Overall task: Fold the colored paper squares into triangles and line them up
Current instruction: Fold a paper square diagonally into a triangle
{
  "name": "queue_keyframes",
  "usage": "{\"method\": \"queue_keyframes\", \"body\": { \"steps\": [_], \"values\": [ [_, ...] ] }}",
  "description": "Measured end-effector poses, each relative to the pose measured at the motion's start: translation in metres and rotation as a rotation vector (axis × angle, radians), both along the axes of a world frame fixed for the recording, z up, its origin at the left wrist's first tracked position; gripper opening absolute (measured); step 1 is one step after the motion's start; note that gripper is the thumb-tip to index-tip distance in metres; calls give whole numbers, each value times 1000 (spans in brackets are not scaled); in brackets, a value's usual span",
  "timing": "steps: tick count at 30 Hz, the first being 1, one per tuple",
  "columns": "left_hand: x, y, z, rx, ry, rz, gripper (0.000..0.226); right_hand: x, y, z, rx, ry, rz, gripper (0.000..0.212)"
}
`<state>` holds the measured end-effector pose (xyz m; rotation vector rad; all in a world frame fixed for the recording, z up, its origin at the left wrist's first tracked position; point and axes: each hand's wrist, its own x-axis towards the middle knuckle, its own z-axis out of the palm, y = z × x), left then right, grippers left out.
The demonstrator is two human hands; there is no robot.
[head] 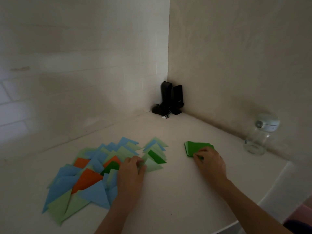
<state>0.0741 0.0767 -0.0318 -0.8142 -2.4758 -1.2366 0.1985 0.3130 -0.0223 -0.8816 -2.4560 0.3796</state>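
- At the far left, a loose spread of folded triangles (81, 179) in blue, pale green, orange and dark green covers the white surface (177, 191). They overlap at many angles, more a heap than a row, so the lining up looks largely undone.
- The left hand (130, 173) lies palm down at the right edge of that spread. Its fingertips (137, 160) press on a pale green triangle (152, 165), and the grip is flat and fairly straight, not wrapped round anything.
- Just beyond it sits a smaller cluster of pale green triangles (156, 146) with one dark green triangle (156, 157) on top.
- Risk here, as I judge it: a sliding push from the flat hand could drag neighbouring triangles along, since the sheets overlap and thin paper catches on paper.
- Right of centre, apart from the triangles, lies a stack of dark green paper squares (197, 146).
- The right hand (210, 163) rests on the near corner of that stack, fingers curled at its edge. It seems to pinch a top sheet, though whether one sheet or several is too small to tell.
- Lifting more than one sheet would spoil the fold; a careless pull could fan the stack out of square.
- At the far right a clear glass jar (258, 137) stands by the wall, near enough that a wide sweep of the right arm might knock it.
- In the back corner stand black speakers (172, 100), well apart from the work.
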Motion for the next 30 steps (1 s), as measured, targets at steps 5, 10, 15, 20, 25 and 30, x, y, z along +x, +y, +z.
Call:
{"method": "queue_keyframes", "body": {
  "steps": [5,10,15,20,25,30],
  "values": [
    [8,-1,11,27,72,50,26,-1,-6,1,19,27,-17,31],
    [31,-1,13,58,84,-65,31,-2,-7,3,80,-20,-12,28],
    [56,3,1,24,-3,-172,31,-4,-9,-1,112,-16,-37,17],
    [61,7,-4,-25,-27,-217,26,5,-6,0,84,109,-30,7],
    [63,11,-3,-48,-51,-242,25,19,2,2,-32,127,-35,16],
    [66,13,-6,-70,-21,-265,24,32,-5,7,40,319,-4,10]
  ]
}}
